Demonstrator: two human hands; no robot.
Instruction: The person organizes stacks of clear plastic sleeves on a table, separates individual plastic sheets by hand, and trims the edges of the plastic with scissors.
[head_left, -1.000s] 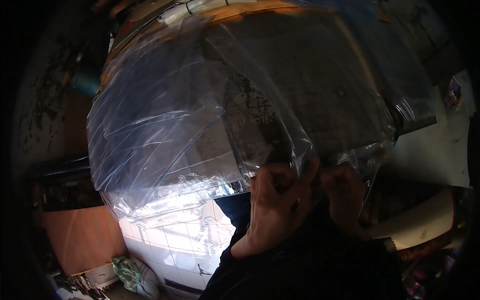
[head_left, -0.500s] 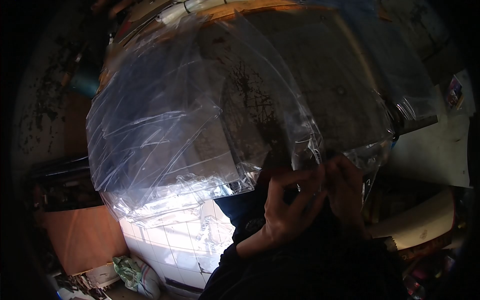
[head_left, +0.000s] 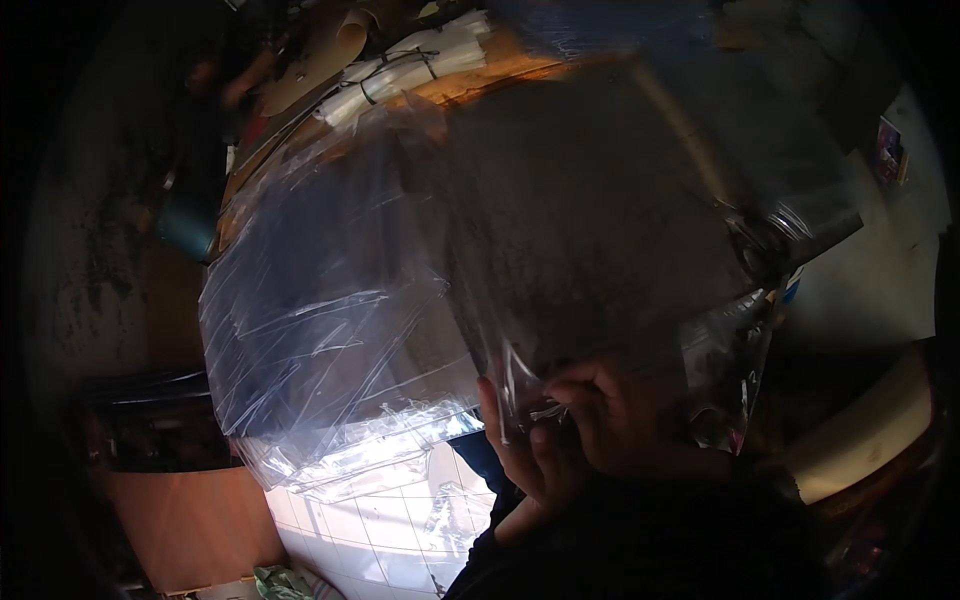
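My left hand (head_left: 528, 458) and my right hand (head_left: 608, 412) are close together at the front edge of the worktable. Both pinch the gathered edge of a clear plastic sheet (head_left: 512, 372), which stretches away from me over the dark tabletop (head_left: 600, 190). The fingertips of my right hand press at the crumpled corner, and the fingers of my left hand are upright beside it. To the left lies a stack of clear plastic sheets (head_left: 320, 290), creased and hanging over the front edge.
A bundle of white strips (head_left: 400, 75) tied with dark bands lies at the back. More clear plastic (head_left: 735, 370) hangs at the right, near a dark looped object (head_left: 755, 240). An orange-brown panel (head_left: 195, 525) stands at lower left, by the white tiled floor (head_left: 375, 535).
Both hands have moved left and down, drawing the sheet's edge with them toward the stack. My view has shifted, so more of the table's back shows.
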